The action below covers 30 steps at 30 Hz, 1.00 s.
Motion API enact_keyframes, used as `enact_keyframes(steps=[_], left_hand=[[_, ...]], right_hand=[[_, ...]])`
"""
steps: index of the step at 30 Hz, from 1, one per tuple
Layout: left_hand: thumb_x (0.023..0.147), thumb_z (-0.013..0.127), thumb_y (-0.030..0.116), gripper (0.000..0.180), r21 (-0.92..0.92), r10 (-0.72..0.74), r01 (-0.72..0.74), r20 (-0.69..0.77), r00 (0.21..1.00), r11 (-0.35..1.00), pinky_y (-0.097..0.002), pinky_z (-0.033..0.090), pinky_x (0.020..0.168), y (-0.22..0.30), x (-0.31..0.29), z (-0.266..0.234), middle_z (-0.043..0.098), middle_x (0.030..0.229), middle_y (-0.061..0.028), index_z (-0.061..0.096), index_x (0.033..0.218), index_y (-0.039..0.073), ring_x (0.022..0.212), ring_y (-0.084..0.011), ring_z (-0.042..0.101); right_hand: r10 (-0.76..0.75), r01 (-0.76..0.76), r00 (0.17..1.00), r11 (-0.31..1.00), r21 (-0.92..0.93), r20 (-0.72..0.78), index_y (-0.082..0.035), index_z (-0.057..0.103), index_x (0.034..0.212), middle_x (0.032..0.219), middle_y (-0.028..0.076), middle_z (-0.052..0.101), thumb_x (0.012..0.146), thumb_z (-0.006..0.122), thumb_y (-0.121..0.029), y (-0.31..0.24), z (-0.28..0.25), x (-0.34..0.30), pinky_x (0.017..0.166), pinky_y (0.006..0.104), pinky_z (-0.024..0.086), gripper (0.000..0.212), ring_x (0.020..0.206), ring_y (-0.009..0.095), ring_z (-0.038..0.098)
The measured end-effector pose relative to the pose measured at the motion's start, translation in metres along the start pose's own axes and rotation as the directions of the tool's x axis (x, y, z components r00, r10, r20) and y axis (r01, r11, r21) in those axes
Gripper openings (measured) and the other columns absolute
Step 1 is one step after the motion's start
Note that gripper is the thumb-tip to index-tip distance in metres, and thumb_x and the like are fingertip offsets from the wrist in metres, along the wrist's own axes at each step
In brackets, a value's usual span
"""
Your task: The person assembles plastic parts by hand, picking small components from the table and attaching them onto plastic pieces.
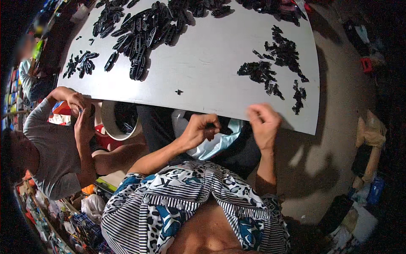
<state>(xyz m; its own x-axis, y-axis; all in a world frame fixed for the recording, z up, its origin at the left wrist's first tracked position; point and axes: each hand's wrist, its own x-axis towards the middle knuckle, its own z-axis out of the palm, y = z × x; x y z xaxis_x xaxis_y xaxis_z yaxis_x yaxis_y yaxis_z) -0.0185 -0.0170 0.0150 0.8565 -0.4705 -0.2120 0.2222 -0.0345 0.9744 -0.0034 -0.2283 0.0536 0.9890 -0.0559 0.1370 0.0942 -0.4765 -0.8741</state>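
Note:
My left hand (pixel 200 130) is over my lap, just off the table's front edge. Its fingers are curled in a pinch around a small black plastic part (pixel 226 130), partly hidden by the fingers. My right hand (pixel 265 123) is raised at the table edge to the right, its fingers drawn together and slightly blurred. Whether anything is between them does not show. Beyond it, loose piles of small black plastic pieces (pixel 284 54) lie on the white table (pixel 190 63). One tiny black piece (pixel 179 92) sits alone near the front edge. Long black slotted parts (pixel 137 44) are heaped at the far left.
A co-worker in a grey shirt (pixel 57 148) sits at the left, both hands (pixel 82 111) together at the table corner. Between us stands a white bucket (pixel 111 127) with black parts inside. A light plastic bag (pixel 211 146) lies over my lap. Cluttered goods (pixel 76 220) fill the lower left.

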Motion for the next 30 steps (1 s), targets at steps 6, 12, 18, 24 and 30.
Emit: enact_keyframes(steps=[6, 12, 18, 24, 30], left_hand=[[0.080, 0.057, 0.003, 0.007, 0.442, 0.234, -0.259, 0.113, 0.966, 0.858, -0.0379, 0.047, 0.057, -0.068, -0.009, 0.003, 0.056, 0.080, -0.0184, 0.054, 0.085, 0.000, 0.065, -0.0293, 0.059], [0.081, 0.062, 0.016, 0.025, 0.575, 0.122, -0.337, 0.379, 0.917, 0.745, -0.0410, 0.050, 0.075, -0.008, 0.001, -0.023, 0.061, 0.097, -0.0207, 0.061, 0.102, 0.002, 0.081, -0.0364, 0.061], [0.075, 0.064, 0.012, 0.028, 0.824, 0.737, -0.223, -0.301, 0.605, 0.520, -0.0440, 0.045, 0.060, 0.031, 0.103, -0.125, 0.055, 0.085, -0.0146, 0.054, 0.102, 0.010, 0.073, -0.0330, 0.058], [0.082, 0.056, 0.018, 0.037, 0.953, 0.748, 0.302, -0.216, 0.627, 0.023, -0.0422, 0.043, 0.053, 0.027, 0.152, -0.185, 0.051, 0.082, -0.0135, 0.048, 0.116, 0.008, 0.070, -0.0324, 0.055], [0.082, 0.056, 0.012, 0.025, 0.946, 0.614, 0.284, -0.320, 0.722, 0.158, -0.0364, 0.048, 0.062, 0.047, 0.146, -0.180, 0.063, 0.087, -0.0119, 0.056, 0.106, 0.004, 0.076, -0.0283, 0.063]], right_hand=[[-0.080, -0.037, 0.974, 0.868, -0.495, -0.213, 0.000, 0.052, 0.089, 0.086, 0.014, 0.053, 0.080, 0.063, -0.006, 0.031, -0.011, 0.037, 0.065, 0.0404, 0.045, 0.016, 0.076, 0.033, 0.055], [-0.092, -0.031, 0.980, 0.805, -0.593, -0.176, 0.002, 0.048, 0.091, 0.091, 0.018, 0.049, 0.080, 0.059, -0.002, 0.039, -0.005, 0.038, 0.069, 0.0440, 0.043, 0.016, 0.081, 0.037, 0.052], [-0.160, 0.002, 0.963, 0.809, -0.588, -0.218, 0.000, 0.050, 0.090, 0.086, 0.017, 0.051, 0.077, 0.059, 0.000, 0.042, -0.008, 0.038, 0.066, 0.0434, 0.044, 0.015, 0.077, 0.036, 0.054], [-0.285, 0.083, 0.918, 0.817, -0.570, -0.276, -0.001, 0.055, 0.093, 0.089, 0.015, 0.058, 0.077, 0.059, 0.001, 0.042, -0.011, 0.030, 0.068, 0.0394, 0.048, 0.017, 0.081, 0.033, 0.058], [-0.431, 0.291, 0.885, 0.808, -0.513, -0.177, 0.002, 0.057, 0.092, 0.091, 0.014, 0.058, 0.080, 0.054, 0.008, 0.040, -0.016, 0.022, 0.072, 0.0362, 0.050, 0.014, 0.080, 0.031, 0.059]])
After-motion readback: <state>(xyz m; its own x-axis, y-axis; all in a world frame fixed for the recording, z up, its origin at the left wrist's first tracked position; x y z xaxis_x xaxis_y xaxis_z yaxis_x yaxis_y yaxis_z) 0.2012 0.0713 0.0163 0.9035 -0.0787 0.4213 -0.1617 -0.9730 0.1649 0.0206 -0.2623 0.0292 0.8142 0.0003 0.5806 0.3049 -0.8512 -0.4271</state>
